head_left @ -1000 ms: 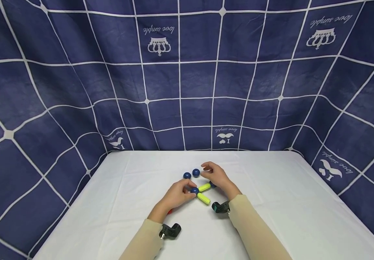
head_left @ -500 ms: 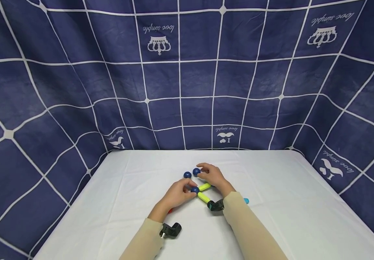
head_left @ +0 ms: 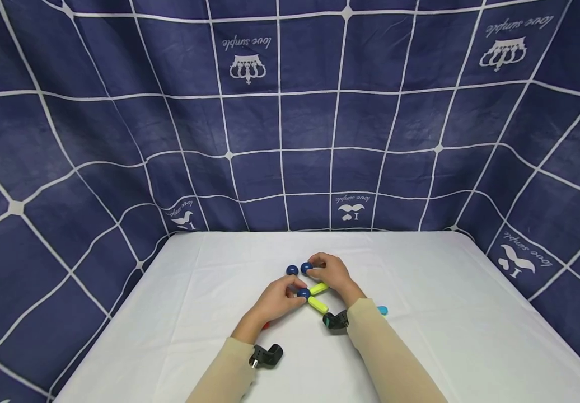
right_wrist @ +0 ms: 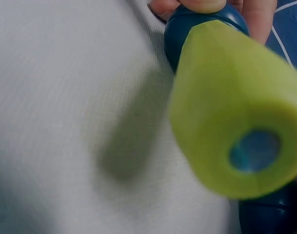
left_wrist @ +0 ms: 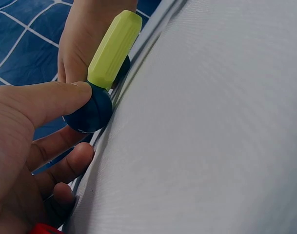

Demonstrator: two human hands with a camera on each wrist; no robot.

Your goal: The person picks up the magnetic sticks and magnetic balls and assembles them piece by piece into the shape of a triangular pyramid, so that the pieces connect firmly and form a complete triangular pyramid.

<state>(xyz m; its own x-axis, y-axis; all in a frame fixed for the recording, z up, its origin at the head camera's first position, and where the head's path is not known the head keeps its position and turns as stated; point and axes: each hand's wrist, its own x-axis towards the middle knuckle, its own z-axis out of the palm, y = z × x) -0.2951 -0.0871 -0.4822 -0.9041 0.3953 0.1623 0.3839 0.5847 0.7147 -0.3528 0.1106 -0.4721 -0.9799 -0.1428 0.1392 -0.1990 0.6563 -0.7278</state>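
My left hand (head_left: 275, 299) pinches a blue ball (head_left: 303, 294) between thumb and fingers, low over the white tabletop. Two yellow rods fan out from that ball: one rod (head_left: 318, 305) points toward me, the other rod (head_left: 318, 288) runs under my right hand. In the left wrist view, the thumb presses on the ball (left_wrist: 97, 109) beside a yellow rod (left_wrist: 115, 48). A rod's round end (right_wrist: 255, 150) fills much of the right wrist view. Farther back, my right hand (head_left: 332, 273) grips another blue ball (head_left: 306, 268) with thumb and fingers.
A loose blue ball (head_left: 292, 270) lies just left of the one in my right hand. A red piece (head_left: 266, 325) shows beside my left wrist, and a light blue piece (head_left: 382, 310) pokes out past my right sleeve. Blue checked cloth (head_left: 249, 184) hangs behind the table.
My right hand has moved left onto the rear blue ball and now holds it. The light blue piece has come into sight beside the right sleeve. My left hand stays nearly still.
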